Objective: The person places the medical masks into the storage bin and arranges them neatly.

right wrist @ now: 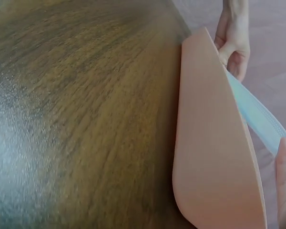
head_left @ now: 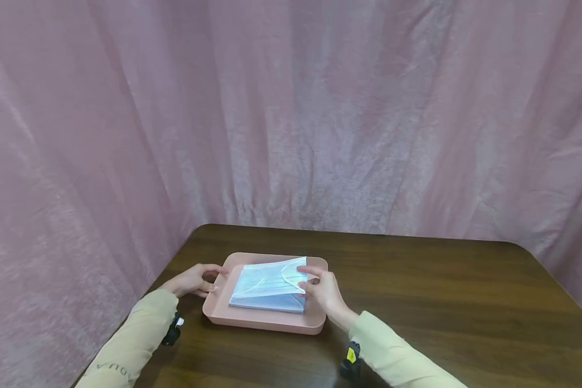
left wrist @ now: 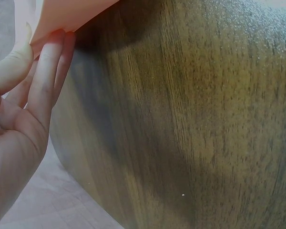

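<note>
A pink tray (head_left: 217,308) holds a small stack of light-blue face masks (head_left: 271,303). On top lies another face mask (head_left: 267,277) with white ear loops, its right end lifted off the stack. My right hand (head_left: 326,293) pinches that right end between thumb and fingers; the right wrist view shows the mask (right wrist: 257,114) raised above the tray's rim. At the tray's left side, my left hand (head_left: 192,280) grips the rim. In the left wrist view, the thumb of the left hand (left wrist: 24,114) is on the wall's inside and its fingers are outside.
The tray sits on a dark brown wooden table (head_left: 417,291) with rounded corners, near the table's left edge. Pink curtains (head_left: 320,118) hang behind and along the left side.
</note>
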Demonstrator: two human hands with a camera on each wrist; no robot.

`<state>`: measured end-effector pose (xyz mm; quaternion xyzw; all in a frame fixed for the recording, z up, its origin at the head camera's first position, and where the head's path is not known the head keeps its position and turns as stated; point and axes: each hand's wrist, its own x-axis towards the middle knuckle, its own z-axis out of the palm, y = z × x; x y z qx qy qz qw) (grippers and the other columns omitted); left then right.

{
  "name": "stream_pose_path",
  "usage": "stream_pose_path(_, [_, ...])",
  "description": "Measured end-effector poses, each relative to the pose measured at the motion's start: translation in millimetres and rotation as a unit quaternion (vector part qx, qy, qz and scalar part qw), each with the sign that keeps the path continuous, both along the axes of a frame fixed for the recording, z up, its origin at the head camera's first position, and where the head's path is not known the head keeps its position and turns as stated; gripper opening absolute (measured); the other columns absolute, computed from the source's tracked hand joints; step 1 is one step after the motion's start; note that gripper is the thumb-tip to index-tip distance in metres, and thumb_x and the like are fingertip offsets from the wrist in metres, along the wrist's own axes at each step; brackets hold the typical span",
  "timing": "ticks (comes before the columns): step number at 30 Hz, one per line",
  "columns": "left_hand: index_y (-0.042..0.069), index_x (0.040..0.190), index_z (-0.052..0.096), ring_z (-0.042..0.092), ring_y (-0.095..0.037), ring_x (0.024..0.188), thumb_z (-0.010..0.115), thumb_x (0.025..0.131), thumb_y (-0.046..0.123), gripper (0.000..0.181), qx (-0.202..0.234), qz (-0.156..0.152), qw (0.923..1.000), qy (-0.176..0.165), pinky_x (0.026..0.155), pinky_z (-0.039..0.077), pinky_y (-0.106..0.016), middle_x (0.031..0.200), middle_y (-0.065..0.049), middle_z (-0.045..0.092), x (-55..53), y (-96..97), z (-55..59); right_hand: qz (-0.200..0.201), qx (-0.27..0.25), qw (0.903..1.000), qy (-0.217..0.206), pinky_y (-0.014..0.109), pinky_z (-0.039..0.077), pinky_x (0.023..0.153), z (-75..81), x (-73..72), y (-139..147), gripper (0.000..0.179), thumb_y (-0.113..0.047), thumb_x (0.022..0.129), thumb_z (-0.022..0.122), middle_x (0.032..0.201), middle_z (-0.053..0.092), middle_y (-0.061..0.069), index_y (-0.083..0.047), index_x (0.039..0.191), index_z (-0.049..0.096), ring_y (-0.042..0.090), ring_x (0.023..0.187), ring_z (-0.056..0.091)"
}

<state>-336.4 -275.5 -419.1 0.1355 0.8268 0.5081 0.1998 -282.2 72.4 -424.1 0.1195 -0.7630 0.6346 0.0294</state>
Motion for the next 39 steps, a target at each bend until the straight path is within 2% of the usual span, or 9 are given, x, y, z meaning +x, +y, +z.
stream_pose_path(5, [-0.009, 0.122, 0.045, 0.055, -0.019, 0.078, 0.062, 0.078, -0.011, 0.047, 0.003, 0.003, 1.0, -0.005, 0.06, 0.052, -0.034, 0.11, -0.022, 0.05, 1.1, -0.5, 0.3, 0.008, -0.005, 0.9999, 0.006, 0.033, 0.052, 0.056, -3.8, -1.6, -8, 0.034, 0.014, 0.077, 0.062, 0.097, 0.057, 0.018, 0.005, 0.11, 0.062, 0.02, 0.058, 0.056])
stream_pose_path(8, [-0.009, 0.122, 0.046, 0.055, -0.019, 0.077, 0.062, 0.078, -0.011, 0.047, 0.002, 0.005, 1.0, -0.005, 0.06, 0.052, -0.034, 0.11, -0.021, 0.05, 1.2, -0.2, 0.7, 0.012, -0.022, 0.9996, 0.009, 0.035, 0.052, 0.057, -5.4, -2.0, -11, 0.034, 0.016, 0.077, 0.061, 0.104, 0.055, 0.02, 0.007, 0.109, 0.061, 0.02, 0.057, 0.056])
stream_pose_path(11, [-0.008, 0.122, 0.047, 0.055, -0.019, 0.077, 0.063, 0.078, -0.01, 0.047, -0.003, 0.007, 1.0, -0.002, 0.06, 0.052, -0.033, 0.11, -0.02, 0.05, 1.1, 0.3, 1.0, 0.003, -0.015, 0.9998, 0.009, 0.034, 0.052, 0.056, -6.0, -2.5, -13, 0.033, 0.015, 0.077, 0.061, 0.108, 0.054, 0.02, 0.007, 0.109, 0.062, 0.018, 0.057, 0.056])
stream_pose_path(15, [-0.007, 0.122, 0.047, 0.056, -0.019, 0.077, 0.063, 0.078, -0.009, 0.047, -0.005, 0.005, 1.0, 0.001, 0.06, 0.052, -0.034, 0.11, -0.02, 0.05, 1.3, 0.9, 2.0, -0.007, 0.015, 0.9998, 0.012, 0.031, 0.052, 0.055, -6.3, -2.2, -14, 0.032, 0.012, 0.078, 0.063, 0.108, 0.055, 0.019, 0.005, 0.108, 0.063, 0.016, 0.057, 0.056])
stream_pose_path(23, [-0.008, 0.122, 0.047, 0.056, -0.02, 0.077, 0.064, 0.077, -0.008, 0.047, -0.004, 0.006, 1.0, 0.001, 0.06, 0.052, -0.034, 0.109, -0.02, 0.051, 0.9, 0.6, 1.8, 0.005, 0.046, 0.9983, 0.037, 0.028, 0.051, 0.05, -7.2, -2.1, -14, 0.031, 0.014, 0.074, 0.065, 0.107, 0.055, 0.021, 0.009, 0.105, 0.062, 0.016, 0.061, 0.056])
stream_pose_path(29, [-0.007, 0.122, 0.047, 0.056, -0.019, 0.077, 0.065, 0.077, -0.008, 0.048, -0.007, 0.012, 0.9999, 0.0, 0.06, 0.052, -0.034, 0.108, -0.018, 0.051, 0.0, 0.1, 1.2, 0.003, 0.084, 0.9954, 0.047, 0.026, 0.05, 0.047, -5.4, -1.9, -13, 0.032, 0.015, 0.072, 0.067, 0.098, 0.058, 0.02, 0.01, 0.103, 0.062, 0.015, 0.062, 0.053])
stream_pose_path(36, [-0.009, 0.122, 0.046, 0.056, -0.02, 0.078, 0.064, 0.077, -0.009, 0.048, -0.001, 0.005, 1.0, 0.001, 0.06, 0.052, -0.034, 0.109, -0.02, 0.05, 1.3, 0.4, 1.3, 0.002, 0.132, 0.9888, 0.07, 0.024, 0.046, 0.043, -6.5, -1.8, -11, 0.03, 0.012, 0.07, 0.069, 0.096, 0.056, 0.021, 0.01, 0.099, 0.063, 0.015, 0.06, 0.05])
stream_pose_path(39, [-0.009, 0.122, 0.046, 0.056, -0.02, 0.079, 0.064, 0.077, -0.009, 0.048, -0.003, 0.006, 1.0, 0.002, 0.06, 0.052, -0.034, 0.11, -0.02, 0.05, 1.5, 0.9, 1.8, -0.001, 0.164, 0.9829, 0.084, 0.022, 0.044, 0.047, -6.5, -1.5, -11, 0.028, 0.011, 0.069, 0.07, 0.09, 0.055, 0.018, 0.01, 0.097, 0.064, 0.016, 0.061, 0.049])
